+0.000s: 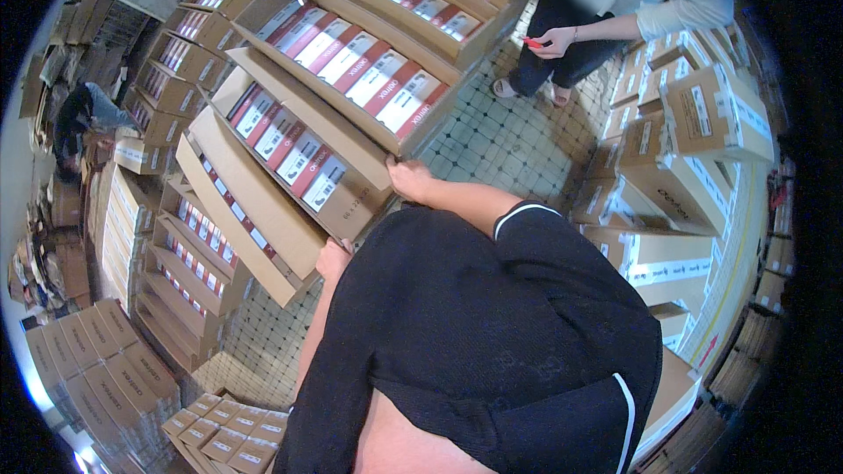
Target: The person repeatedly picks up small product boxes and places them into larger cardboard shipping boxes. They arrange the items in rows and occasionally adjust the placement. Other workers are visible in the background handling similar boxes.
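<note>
Hands (332,260) (410,181) hold a carton (353,202) of boxes (283,151) with printed white labels (325,192).

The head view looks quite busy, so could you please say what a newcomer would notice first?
Probably the open brown cardboard carton left of centre, packed with rectangular red-and-white boxes, with the person's bare left hand and bare right hand by its near end. Next would come the black top with white trim, filling the lower middle. Toward the upper right, another person's hand holding a small red object also stands out.
</note>
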Tool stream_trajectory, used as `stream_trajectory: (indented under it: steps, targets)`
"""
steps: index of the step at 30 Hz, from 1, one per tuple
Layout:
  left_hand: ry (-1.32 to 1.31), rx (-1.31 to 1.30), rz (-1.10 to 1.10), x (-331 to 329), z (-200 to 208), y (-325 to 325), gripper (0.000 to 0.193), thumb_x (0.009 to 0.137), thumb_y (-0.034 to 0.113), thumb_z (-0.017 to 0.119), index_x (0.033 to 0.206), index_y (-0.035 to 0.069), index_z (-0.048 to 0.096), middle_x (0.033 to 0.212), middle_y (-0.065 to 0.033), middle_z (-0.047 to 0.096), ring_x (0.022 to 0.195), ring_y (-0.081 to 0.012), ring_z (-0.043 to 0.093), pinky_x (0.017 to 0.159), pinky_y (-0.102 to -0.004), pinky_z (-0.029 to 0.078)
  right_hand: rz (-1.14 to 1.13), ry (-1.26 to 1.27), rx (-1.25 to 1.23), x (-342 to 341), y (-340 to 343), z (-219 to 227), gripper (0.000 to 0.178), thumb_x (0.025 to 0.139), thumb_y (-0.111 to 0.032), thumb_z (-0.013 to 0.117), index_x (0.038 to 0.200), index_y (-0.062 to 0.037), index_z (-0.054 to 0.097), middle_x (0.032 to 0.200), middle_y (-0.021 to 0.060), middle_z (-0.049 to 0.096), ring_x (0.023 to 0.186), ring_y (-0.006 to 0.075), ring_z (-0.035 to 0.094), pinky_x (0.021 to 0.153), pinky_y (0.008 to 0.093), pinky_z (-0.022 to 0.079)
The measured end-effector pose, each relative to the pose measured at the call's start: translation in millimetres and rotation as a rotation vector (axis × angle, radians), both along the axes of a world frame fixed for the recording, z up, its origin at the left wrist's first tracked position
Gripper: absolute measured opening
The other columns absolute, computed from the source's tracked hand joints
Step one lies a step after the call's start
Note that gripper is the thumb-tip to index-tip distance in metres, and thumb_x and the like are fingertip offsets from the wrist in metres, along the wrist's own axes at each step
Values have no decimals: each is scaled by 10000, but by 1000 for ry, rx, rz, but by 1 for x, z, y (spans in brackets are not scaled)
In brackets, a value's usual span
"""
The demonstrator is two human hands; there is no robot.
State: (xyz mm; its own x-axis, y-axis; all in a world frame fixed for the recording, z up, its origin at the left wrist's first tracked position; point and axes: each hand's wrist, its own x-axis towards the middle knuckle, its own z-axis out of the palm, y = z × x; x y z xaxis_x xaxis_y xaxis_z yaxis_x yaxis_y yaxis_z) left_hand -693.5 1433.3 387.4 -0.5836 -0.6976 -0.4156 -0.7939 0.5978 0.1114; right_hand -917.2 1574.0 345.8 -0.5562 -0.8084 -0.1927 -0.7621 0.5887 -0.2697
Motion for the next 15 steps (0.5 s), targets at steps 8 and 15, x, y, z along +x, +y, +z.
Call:
stream_trajectory:
  steps: [8,15]
  targets:
    - [-5,239,-42,6,4,-18,445,896,389,473,949,9,698,825,-218,700,748,-354,701,754,-447,535,-198,-37,-125,8,-1,-10,176,809,-156,562,812,-81,721,817,132,721,745,277,713,658,409,558]
    - [12,339,138,2,8,-18,435,921,327,456,988,-66,630,736,-191,671,611,-301,696,595,-388,551,-302,-21,-289,15,-3,-20,170,794,-169,562,776,-66,696,779,152,708,717,285,704,622,419,550]
